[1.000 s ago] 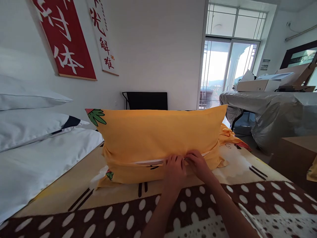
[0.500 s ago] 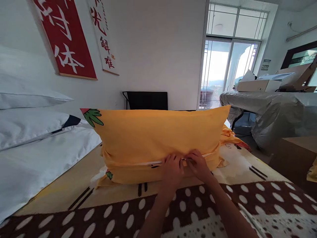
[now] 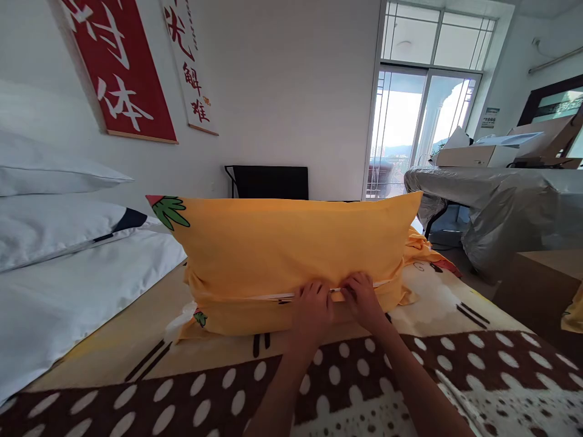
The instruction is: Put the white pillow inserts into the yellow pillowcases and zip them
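An orange pillow in its pillowcase [image 3: 282, 243] stands on its long side in front of me, with a green leaf print at its upper left corner. Along its lower part runs a pale seam [image 3: 268, 297] that looks like a zipper or an opening edge. My left hand [image 3: 314, 309] has its fingers curled over this seam near the middle. Just right of it, my right hand [image 3: 361, 297] pinches the same edge, a short pale stretch showing between the two. Both sets of fingertips are partly hidden in the cloth.
White pillows [image 3: 59, 230] are stacked at the left. A patterned blanket [image 3: 200, 388] lies under the orange pillow. More orange cloth [image 3: 416, 246] lies behind its right end. At the right are a cardboard box [image 3: 542, 297] and a plastic-covered table [image 3: 492, 200] bearing boxes.
My right hand has closed down on the seam, its fingers more curled. My left hand has shifted slightly left along it. The pillow stays in place; the view tilts a little.
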`<move>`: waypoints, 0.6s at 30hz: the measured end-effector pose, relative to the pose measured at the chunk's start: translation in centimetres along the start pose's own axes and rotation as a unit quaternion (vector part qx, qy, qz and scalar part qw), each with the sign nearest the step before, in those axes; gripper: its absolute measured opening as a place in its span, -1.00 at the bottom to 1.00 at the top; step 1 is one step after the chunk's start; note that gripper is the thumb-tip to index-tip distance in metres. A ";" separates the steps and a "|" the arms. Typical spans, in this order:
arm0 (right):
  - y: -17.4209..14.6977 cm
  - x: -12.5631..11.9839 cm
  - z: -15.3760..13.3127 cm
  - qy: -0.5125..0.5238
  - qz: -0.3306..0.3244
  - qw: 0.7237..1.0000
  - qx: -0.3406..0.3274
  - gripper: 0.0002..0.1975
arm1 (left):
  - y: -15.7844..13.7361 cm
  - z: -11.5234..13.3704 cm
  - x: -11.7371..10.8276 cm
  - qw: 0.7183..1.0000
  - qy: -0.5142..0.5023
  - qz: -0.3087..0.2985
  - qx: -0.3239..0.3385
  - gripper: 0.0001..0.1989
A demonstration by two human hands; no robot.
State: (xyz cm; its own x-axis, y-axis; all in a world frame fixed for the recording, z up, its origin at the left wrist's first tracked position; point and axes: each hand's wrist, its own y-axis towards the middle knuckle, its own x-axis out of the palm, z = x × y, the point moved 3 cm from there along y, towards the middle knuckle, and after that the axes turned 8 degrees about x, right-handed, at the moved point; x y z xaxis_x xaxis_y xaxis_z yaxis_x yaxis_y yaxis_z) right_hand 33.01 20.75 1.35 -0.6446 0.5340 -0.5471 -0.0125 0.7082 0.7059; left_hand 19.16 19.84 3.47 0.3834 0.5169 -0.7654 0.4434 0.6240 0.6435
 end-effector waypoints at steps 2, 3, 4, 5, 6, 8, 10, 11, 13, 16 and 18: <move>0.0 0.1 0.0 -0.009 0.003 1.000 0.008 -0.89 | -0.2 -0.1 0.1 0.999 0.033 0.027 0.013 -0.86; 0.0 0.1 0.0 -0.015 0.002 1.000 0.011 -0.89 | -0.2 -0.2 0.2 0.998 0.051 0.041 0.024 -0.86; 0.0 0.2 0.0 -0.024 -0.002 1.000 0.013 -0.89 | -0.3 -0.4 0.1 0.996 0.067 0.052 0.041 -0.86; -0.1 0.2 -0.1 -0.033 -0.005 0.999 0.015 -0.89 | -0.4 -0.6 0.1 0.993 0.084 0.060 0.064 -0.85; -0.1 0.3 -0.1 -0.043 -0.008 0.999 0.018 -0.88 | -0.5 -1.0 -0.1 0.989 0.100 0.064 0.088 -0.85; -0.1 0.4 -0.2 -0.057 -0.007 0.998 0.025 -0.88 | -0.8 -2.0 -0.7 0.981 0.127 0.068 0.130 -0.85; 0.0 0.3 -0.3 -0.062 -0.002 0.998 0.032 -0.86 | -1.3 -3.3 -1.5 0.976 0.144 0.071 0.149 -0.84; 0.0 0.3 -0.4 -0.061 -0.002 0.998 0.033 -0.86 | -1.7 -4.0 -1.8 0.974 0.148 0.073 0.153 -0.84; 0.1 0.3 -0.5 -0.054 -0.013 0.998 0.028 -0.84 | -2.5 -4.9 -2.3 0.972 0.149 0.082 0.162 -0.84; 0.0 0.1 -0.6 -0.050 -0.031 0.998 0.020 -0.84 | -3.9 -5.7 -2.4 0.974 0.119 0.121 0.152 -0.88; -0.2 0.0 -0.7 -0.063 -0.035 0.997 0.017 -0.84 | -4.7 -5.9 -2.0 0.975 0.088 0.157 0.128 -0.91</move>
State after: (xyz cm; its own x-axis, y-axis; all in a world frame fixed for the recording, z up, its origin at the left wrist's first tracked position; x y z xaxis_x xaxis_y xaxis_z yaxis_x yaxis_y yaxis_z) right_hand 32.45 20.25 1.54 -0.5421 0.5349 -0.6481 -0.0269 0.7598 0.6496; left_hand 11.54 19.30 1.93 0.3984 0.7653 -0.5055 0.5223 0.2638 0.8109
